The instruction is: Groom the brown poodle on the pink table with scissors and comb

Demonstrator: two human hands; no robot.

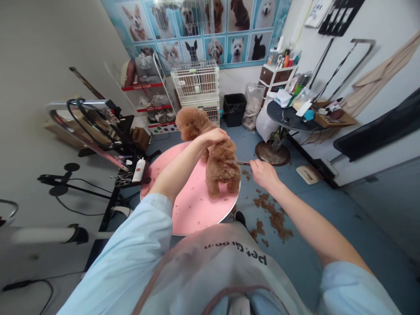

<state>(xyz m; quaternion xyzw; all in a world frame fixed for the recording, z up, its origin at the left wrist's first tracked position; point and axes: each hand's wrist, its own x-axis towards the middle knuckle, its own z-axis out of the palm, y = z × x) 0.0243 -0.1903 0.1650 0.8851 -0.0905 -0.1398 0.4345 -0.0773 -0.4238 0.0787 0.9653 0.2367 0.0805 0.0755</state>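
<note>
A small brown curly dog (220, 162) stands on a round pink grooming table (190, 201), facing away from me. My left hand (215, 136) rests curled over the dog's back near its neck. My right hand (262, 171) is closed on a thin metal grooming tool (242, 163), scissors or a comb, whose tip touches the dog's right flank. Bits of cut fur lie scattered on the pink tabletop.
Clumps of brown fur (274, 216) lie on the blue floor at the right. A tray with a white bottle (139, 169) and scissors sits left of the table. A wire cage (196, 83), a black bin (234, 108) and a second round table (290, 118) stand behind.
</note>
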